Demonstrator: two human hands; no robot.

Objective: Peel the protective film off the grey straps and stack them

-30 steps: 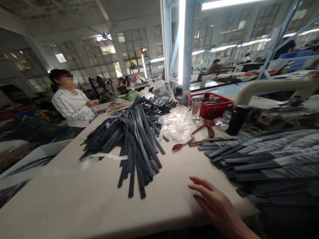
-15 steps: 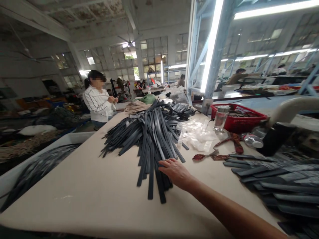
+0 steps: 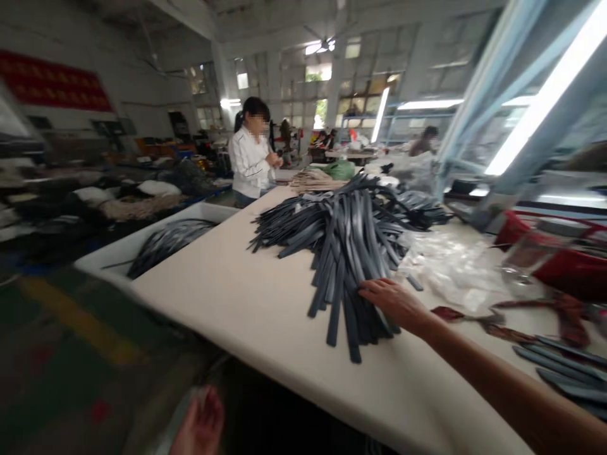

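A large heap of long, flat dark grey strips [image 3: 348,253] is spread on the cream table [image 3: 227,291], with its nearer ends fanned toward me. My right hand [image 3: 391,302] lies on the right side of the near strips, fingers stretched out and touching them. Low at the bottom left, my left hand [image 3: 202,422] is off the table's near edge. It is blurred, its fingers loosely bent, and I make out nothing held in it. A pale, smeared shape beside that hand cannot be identified.
Crumpled clear plastic [image 3: 450,268] and reddish-brown cloth [image 3: 564,322] lie to the right, near a red basket [image 3: 573,268]. More dark strips [image 3: 564,370] are at the right edge. A white bin [image 3: 107,256] stands left of the table; a person [image 3: 253,155] stands beyond it.
The view has turned left, shifting the scene rightward. My left hand has come into view at the bottom. My right hand stays on the strips.
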